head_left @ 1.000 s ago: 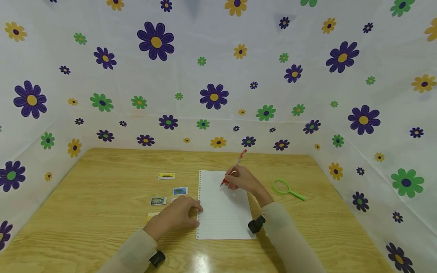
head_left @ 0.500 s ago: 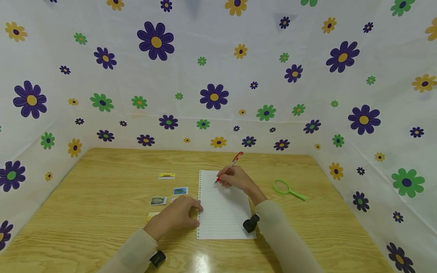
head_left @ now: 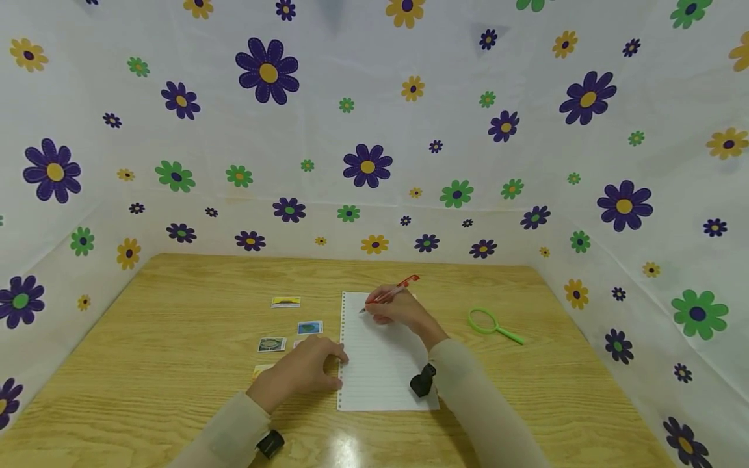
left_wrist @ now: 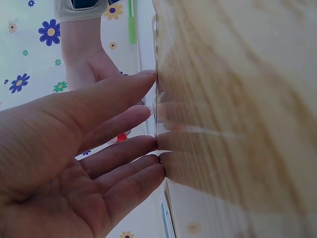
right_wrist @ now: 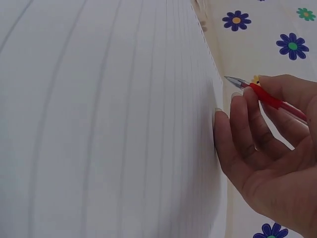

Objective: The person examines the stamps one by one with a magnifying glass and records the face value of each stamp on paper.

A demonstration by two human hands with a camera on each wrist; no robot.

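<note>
Right hand (head_left: 400, 309), its outer edge against the loose-leaf sheet's (head_left: 383, 367) far part, pinches a tilted red pen (head_left: 406, 283); left hand (head_left: 301, 368), fingers loosely spread, touches the left edge.

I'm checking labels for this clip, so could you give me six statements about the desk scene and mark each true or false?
1. The right hand holds a red pen. True.
2. The magnifier lies among the cards. False: the magnifier lies to the right of the paper.
3. The left hand touches the paper's left edge. True.
4. The paper is unlined. False: it is ruled with lines.
5. Small cards lie to the left of the paper. True.
6. The backdrop is striped. False: the backdrop has a flower print.
</note>
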